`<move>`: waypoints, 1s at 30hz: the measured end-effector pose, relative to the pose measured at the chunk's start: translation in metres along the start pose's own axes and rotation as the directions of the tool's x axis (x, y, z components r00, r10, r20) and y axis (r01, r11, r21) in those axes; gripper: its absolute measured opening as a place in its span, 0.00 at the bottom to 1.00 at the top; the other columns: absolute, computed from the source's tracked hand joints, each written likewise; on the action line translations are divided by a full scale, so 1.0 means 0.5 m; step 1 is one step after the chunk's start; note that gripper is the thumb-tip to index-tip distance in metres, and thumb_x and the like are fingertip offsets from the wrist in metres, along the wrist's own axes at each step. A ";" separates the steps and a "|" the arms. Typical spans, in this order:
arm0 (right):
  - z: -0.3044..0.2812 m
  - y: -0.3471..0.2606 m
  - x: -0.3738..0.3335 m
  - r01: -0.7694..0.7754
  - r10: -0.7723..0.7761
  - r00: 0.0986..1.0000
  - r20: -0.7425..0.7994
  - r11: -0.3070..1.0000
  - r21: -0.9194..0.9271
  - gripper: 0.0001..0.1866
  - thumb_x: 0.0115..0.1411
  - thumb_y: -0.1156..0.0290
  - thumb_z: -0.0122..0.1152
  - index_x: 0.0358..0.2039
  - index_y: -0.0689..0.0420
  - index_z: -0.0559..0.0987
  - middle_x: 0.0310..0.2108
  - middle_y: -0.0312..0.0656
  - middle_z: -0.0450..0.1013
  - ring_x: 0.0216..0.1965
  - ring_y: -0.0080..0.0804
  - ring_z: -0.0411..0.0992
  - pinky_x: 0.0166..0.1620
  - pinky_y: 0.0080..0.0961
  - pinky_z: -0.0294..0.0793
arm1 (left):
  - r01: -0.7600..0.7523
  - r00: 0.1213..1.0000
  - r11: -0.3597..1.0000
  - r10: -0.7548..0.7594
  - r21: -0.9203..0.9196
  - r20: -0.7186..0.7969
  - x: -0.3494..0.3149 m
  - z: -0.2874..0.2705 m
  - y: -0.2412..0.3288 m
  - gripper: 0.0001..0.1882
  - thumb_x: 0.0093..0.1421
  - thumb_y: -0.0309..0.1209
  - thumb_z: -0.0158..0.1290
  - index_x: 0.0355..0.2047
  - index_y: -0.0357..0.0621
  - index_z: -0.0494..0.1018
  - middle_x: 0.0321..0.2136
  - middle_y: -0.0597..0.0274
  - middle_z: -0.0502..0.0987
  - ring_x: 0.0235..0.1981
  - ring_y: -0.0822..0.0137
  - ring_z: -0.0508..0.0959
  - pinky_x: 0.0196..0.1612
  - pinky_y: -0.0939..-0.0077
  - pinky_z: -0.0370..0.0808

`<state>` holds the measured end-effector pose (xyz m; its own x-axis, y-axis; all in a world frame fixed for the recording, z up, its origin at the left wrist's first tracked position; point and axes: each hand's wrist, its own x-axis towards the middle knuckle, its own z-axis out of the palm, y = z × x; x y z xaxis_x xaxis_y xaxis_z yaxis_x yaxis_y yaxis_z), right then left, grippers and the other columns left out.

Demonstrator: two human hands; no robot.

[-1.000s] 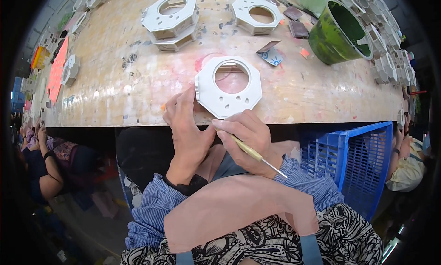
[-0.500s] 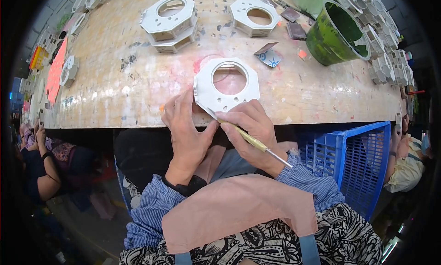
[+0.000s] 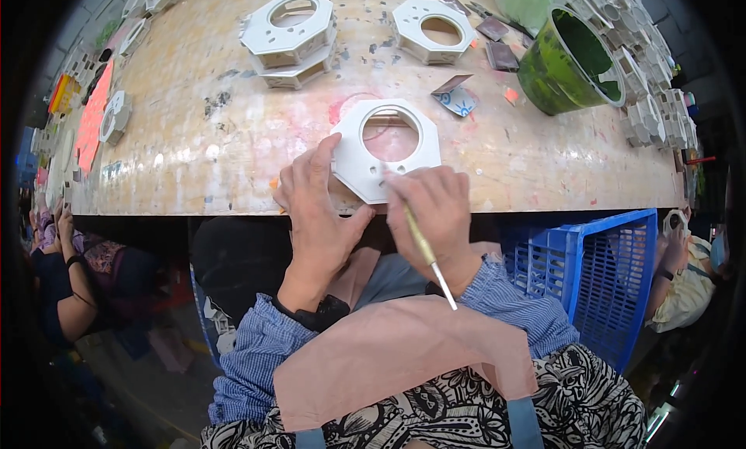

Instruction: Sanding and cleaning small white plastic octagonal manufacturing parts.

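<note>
A white octagonal piece [image 3: 350,152] with a large round hole and several small cut-outs rests at the table's near edge. My left hand [image 3: 312,208] grips its left side, the fingers along the edge and the thumb at the near corner. In my right hand [image 3: 439,220] is a slim tool [image 3: 423,245] with a yellow-green handle and a metal shaft pointing back toward me. The tool's working end is hidden by the fingers, close to the small cut-outs.
Farther back stand two stacked octagonal pieces [image 3: 272,45] and another octagonal piece [image 3: 410,35]. To the right are a green-stained cup [image 3: 540,80], dark square pads [image 3: 502,57] and a folded scrap [image 3: 457,101]. A blue plastic crate [image 3: 576,274] stands below the table edge.
My right hand has shifted slightly and turned, so the tool's shaft points more steeply toward me. Its fingertips moved from the near edge onto the piece's face. The left hand keeps its hold.
</note>
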<state>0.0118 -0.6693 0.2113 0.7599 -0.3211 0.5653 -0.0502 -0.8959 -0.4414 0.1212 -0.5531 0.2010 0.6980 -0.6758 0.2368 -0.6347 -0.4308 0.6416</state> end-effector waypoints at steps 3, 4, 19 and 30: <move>0.002 0.013 -0.002 -0.050 0.047 0.998 -0.052 0.997 -0.053 0.16 0.49 0.78 0.62 0.41 0.57 0.78 0.30 0.40 0.73 0.32 0.37 0.69 0.37 0.31 0.64 | 0.016 1.000 0.999 -0.017 -0.029 -0.012 0.000 0.002 -0.001 0.48 0.37 0.28 0.67 0.62 0.52 0.60 0.51 0.56 0.66 0.54 0.53 0.63 0.58 0.57 0.54; 0.007 0.007 -0.001 0.019 -0.018 1.000 -0.023 0.999 0.035 0.15 0.49 0.78 0.63 0.40 0.57 0.78 0.30 0.40 0.73 0.32 0.37 0.68 0.37 0.32 0.63 | 0.003 0.999 1.000 -0.004 -0.030 -0.033 0.001 0.004 0.000 0.47 0.36 0.28 0.67 0.61 0.52 0.61 0.51 0.56 0.66 0.54 0.52 0.63 0.58 0.57 0.54; -0.021 0.066 0.011 -0.033 0.025 0.997 -0.079 0.995 -0.097 0.10 0.51 0.75 0.62 0.36 0.57 0.77 0.29 0.42 0.69 0.34 0.42 0.66 0.39 0.37 0.62 | -0.001 1.000 0.999 0.001 -0.046 0.005 -0.001 0.003 -0.003 0.52 0.36 0.26 0.67 0.65 0.51 0.57 0.51 0.55 0.66 0.53 0.53 0.63 0.59 0.57 0.52; -0.107 0.200 -0.020 -0.120 0.118 0.993 -0.025 0.942 -0.315 0.10 0.55 0.77 0.59 0.39 0.55 0.77 0.30 0.40 0.68 0.34 0.38 0.66 0.38 0.33 0.61 | -0.108 0.992 0.987 0.100 0.118 0.076 0.011 -0.006 0.019 0.50 0.36 0.28 0.68 0.63 0.58 0.63 0.56 0.50 0.60 0.54 0.50 0.62 0.59 0.55 0.54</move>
<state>-0.0356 -0.7722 0.1985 0.7323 -0.4322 0.5263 -0.3423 -0.9017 -0.2642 0.1203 -0.5590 0.2106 0.6041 -0.7587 0.2439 -0.7412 -0.4225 0.5216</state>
